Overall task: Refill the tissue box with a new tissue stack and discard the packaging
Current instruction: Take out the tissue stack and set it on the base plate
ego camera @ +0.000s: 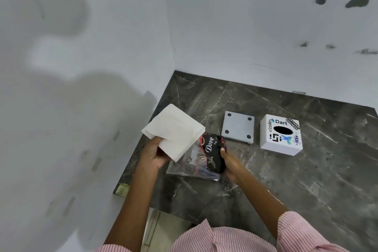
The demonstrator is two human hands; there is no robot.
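Item, step in hand: my left hand [155,154] grips the white folded tissue stack [173,131] left of the stickered white tissue box [280,135], right hand [230,162] closed on the clear-and-black plastic wrapper [206,155]; keep stack square, carry right.

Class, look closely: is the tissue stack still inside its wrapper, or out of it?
Out. The left hand holds the bare white tissue stack clear of the wrapper, which the right hand grips separately.
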